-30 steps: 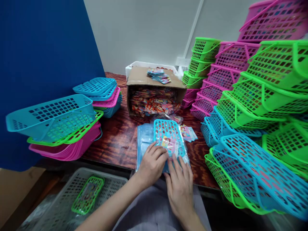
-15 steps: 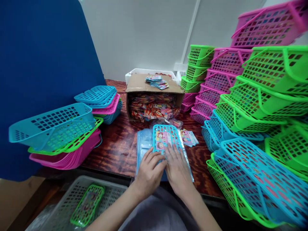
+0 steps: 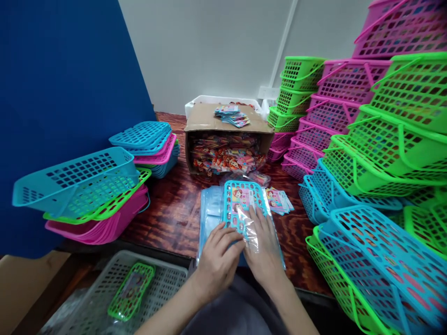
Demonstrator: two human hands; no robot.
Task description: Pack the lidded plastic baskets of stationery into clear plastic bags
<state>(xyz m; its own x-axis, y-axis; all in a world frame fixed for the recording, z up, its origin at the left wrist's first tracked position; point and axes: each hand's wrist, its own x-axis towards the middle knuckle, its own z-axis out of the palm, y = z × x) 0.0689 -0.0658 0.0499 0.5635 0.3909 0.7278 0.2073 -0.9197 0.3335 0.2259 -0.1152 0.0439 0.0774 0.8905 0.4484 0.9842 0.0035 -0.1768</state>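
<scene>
A light-blue plastic basket with oval holes lies in a clear plastic bag. A printed cartoon card shows through the film on top. My right hand rests flat over the near right part of the bag, fingers stretched out. At the near left corner, the curled fingers of my left hand are closed at the bag's edge; the exact pinch is partly hidden. Beneath lies a pile of flat clear bags. More cards are fanned out on the right.
Behind stands a cardboard box full of small printed packets, with cards on top. Stacked empty baskets are on the left, tall stacks of filled baskets on the right. Below the table edge, a grey crate holds a bagged green basket.
My right hand has slid slightly toward me along the bag, while my left hand stays near the same corner. The whole view has shifted a little.
</scene>
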